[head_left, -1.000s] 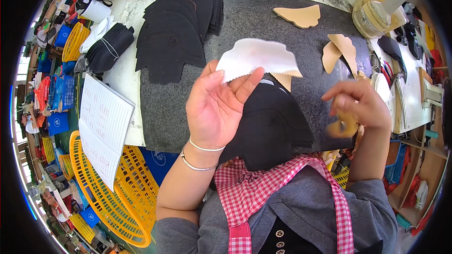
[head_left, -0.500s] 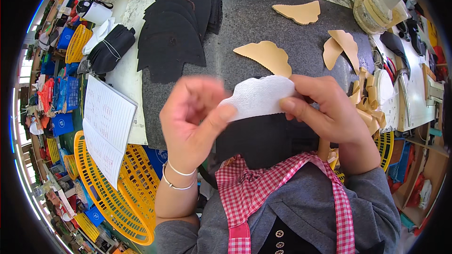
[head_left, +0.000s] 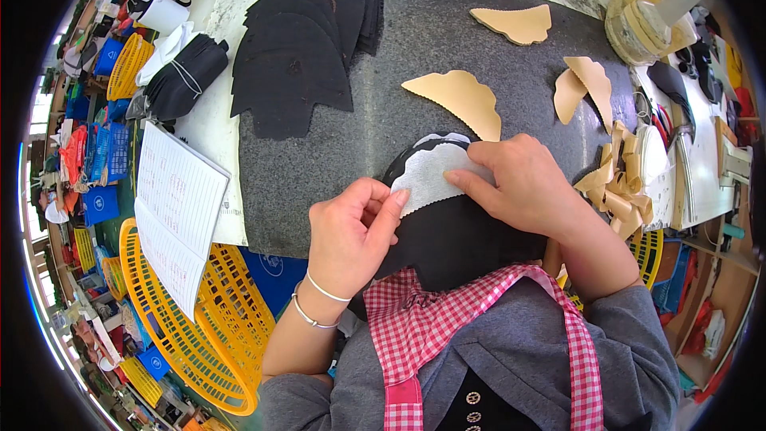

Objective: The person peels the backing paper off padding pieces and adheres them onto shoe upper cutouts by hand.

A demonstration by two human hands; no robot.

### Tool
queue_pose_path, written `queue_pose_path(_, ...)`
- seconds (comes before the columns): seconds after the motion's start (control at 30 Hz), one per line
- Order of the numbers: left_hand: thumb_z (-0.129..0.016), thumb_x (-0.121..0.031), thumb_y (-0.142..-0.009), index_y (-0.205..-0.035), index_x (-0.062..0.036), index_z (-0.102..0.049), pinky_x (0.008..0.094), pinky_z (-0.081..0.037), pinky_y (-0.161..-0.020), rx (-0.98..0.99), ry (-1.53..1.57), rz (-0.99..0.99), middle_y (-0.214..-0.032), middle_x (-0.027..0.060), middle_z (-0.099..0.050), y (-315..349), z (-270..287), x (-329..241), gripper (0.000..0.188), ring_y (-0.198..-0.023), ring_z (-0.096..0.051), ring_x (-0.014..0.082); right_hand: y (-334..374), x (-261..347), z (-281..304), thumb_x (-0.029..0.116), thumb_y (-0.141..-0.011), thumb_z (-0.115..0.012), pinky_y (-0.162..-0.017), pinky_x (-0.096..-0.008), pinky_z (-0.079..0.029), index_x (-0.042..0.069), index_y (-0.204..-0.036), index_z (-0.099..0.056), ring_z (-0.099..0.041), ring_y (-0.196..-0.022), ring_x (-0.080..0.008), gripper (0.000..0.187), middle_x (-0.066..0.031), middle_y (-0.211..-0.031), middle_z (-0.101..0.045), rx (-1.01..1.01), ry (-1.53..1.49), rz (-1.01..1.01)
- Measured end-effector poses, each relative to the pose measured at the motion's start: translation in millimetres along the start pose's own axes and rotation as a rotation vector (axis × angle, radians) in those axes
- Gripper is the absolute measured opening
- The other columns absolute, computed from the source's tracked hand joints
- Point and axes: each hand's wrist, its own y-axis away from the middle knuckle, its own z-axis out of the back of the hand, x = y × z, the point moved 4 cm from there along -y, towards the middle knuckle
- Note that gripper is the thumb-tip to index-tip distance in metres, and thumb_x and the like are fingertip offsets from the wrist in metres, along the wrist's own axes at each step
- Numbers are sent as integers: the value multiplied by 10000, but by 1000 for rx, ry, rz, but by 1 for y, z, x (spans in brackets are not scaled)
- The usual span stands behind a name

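Note:
A white piece with a scalloped upper edge (head_left: 431, 174) lies against the rounded end of a black fabric piece (head_left: 455, 243) at the table's near edge. My left hand (head_left: 351, 227) is closed, thumb and forefinger pinching the white piece's lower left corner. My right hand (head_left: 527, 183) pinches its right end, thumb on top and fingers behind. Beyond the hands lie tan scalloped pieces: one just ahead (head_left: 459, 100), a small pile farther off (head_left: 515, 24) and crossed ones (head_left: 592, 84) to the right. A fanned stack of black fabric pieces (head_left: 291, 60) sits at the far left.
An open lined notebook (head_left: 179, 199) overhangs the left table edge above a yellow basket (head_left: 223, 303). A tied black bundle (head_left: 187, 76) lies beside it. At the far right stands a glue-stained pot (head_left: 638, 28); tan strips (head_left: 618, 183) are heaped at the right.
Both hands have brought the white piece down from in front of me onto the black fabric piece. My left fingers, blurred before, are now closed at its corner.

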Motion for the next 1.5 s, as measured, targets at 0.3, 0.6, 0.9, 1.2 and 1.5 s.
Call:
queue_pose_path(0.3,-770,-179,-919,-756,-41,-602,250,-467,-460,-19,-319,-176,-592,18,-638,-9,-3,-2,272,-511,-635,72,-3,9,-1,420,-914,-707,-569,-498,-487,20,-680,-594,-641,-608,-421,477,-202,-590,-598,4,200,-17)
queue_pose_path(0.6,-882,-360,-771,-980,-56,-691,363,-544,-693,-209,-527,-282,-873,76,-692,-72,60,-16,416,-797,-689,204,-32,6,31,462,-853,-752,-685,-399,-571,14,-959,-695,-722,-830,-320,464,-125,-857,-721,-109,443,63)
queue_pose_path(0.9,-924,-525,-652,-1308,-25,-537,457,-535,-926,-366,-660,-335,-1161,232,-676,-141,91,21,911,-1051,-669,402,-51,-28,-1,195,-870,-721,-757,-389,-565,45,-964,-680,-651,-989,-285,182,-65,-955,-684,-260,399,328)
queue_pose_path(1.2,-617,-123,-1020,-1341,31,-620,304,-493,-993,-632,-38,-760,-1340,130,-660,-57,84,-55,356,-1164,-640,190,-6,-38,62,35,-984,-646,-741,-284,-552,42,-1140,-707,-713,-869,-143,167,-120,-933,-745,-676,-139,135)
queue_pose_path(1.5,-732,-69,-928,-1210,-14,-682,310,-519,-701,-246,-795,-604,-901,55,-680,-11,-20,-36,292,-790,-655,160,10,15,43,16,-690,-755,-652,-342,-531,25,-941,-745,-645,-767,-230,251,-66,-902,-717,-679,157,666)
